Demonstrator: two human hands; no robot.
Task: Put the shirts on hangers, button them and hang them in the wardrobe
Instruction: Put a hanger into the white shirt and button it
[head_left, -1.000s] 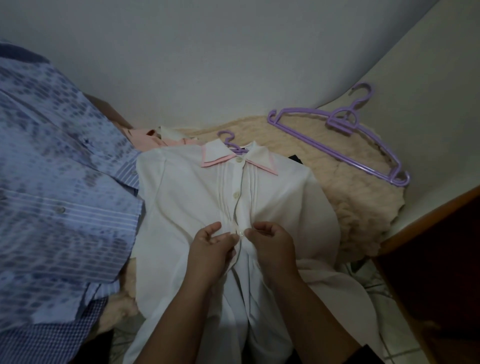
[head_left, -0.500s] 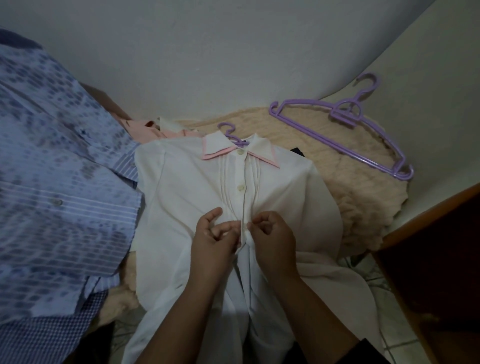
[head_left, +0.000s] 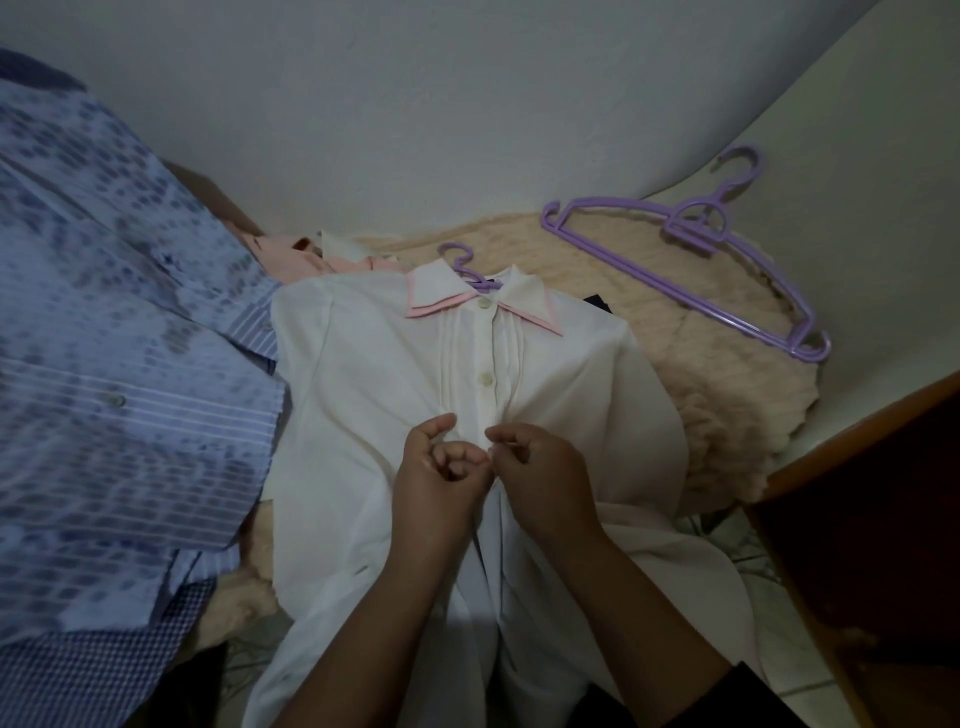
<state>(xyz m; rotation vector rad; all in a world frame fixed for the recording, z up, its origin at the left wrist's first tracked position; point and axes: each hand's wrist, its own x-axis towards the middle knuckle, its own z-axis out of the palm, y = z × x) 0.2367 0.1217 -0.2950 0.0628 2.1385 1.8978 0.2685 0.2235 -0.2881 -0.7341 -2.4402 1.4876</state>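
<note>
While the shirt (head_left: 374, 395) lies flat, the left hand (head_left: 441, 478) and right hand (head_left: 540, 473) pinch its front edges together. Two fastened buttons (head_left: 486, 378) sit just above the pinch. A hanger (head_left: 691, 260) rests well off to the right.

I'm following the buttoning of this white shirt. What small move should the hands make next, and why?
Probably push the third button through its hole: both hands, left hand and right hand, pinch the white shirt placket just below two fastened buttons.

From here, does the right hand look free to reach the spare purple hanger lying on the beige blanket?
Probably not yet: the right hand is pinching the white shirt at its placket. The path to the spare purple hanger looks open over the beige blanket.
</note>
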